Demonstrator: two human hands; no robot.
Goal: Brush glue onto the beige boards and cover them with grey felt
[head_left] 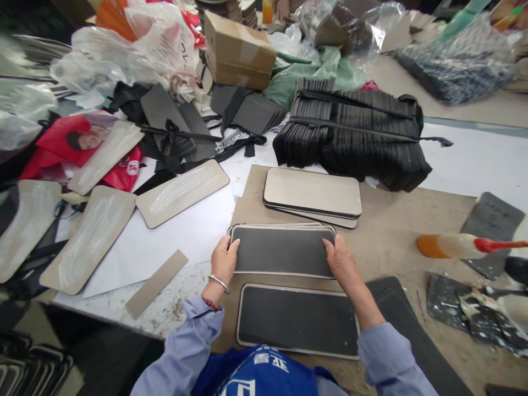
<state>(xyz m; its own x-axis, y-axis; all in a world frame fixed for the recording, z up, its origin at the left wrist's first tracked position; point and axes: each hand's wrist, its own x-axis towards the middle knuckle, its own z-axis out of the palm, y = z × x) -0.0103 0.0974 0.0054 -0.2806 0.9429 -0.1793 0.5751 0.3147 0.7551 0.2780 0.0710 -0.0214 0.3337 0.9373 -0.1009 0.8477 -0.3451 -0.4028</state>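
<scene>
Between my two hands is a small stack of rounded rectangular panels (284,252), its top one dark grey with a pale border. My left hand (224,258) grips the stack's left end, thumb on top. At the right end my right hand (339,256) holds it the same way; the fingers underneath are hidden. Closer to my body lies another dark panel with a pale rim (297,322). Just beyond the held stack sits a pile of beige panels (312,192) with dark edges.
Bundled black sheets (355,129) tied with straps stand behind. Beige panels with whitish smears (181,192) lie left, near a narrow beige strip (157,283). To the right are a bottle with orange liquid and red nozzle (457,245) and a stained dark pad (447,302). A cardboard box (239,52) sits behind.
</scene>
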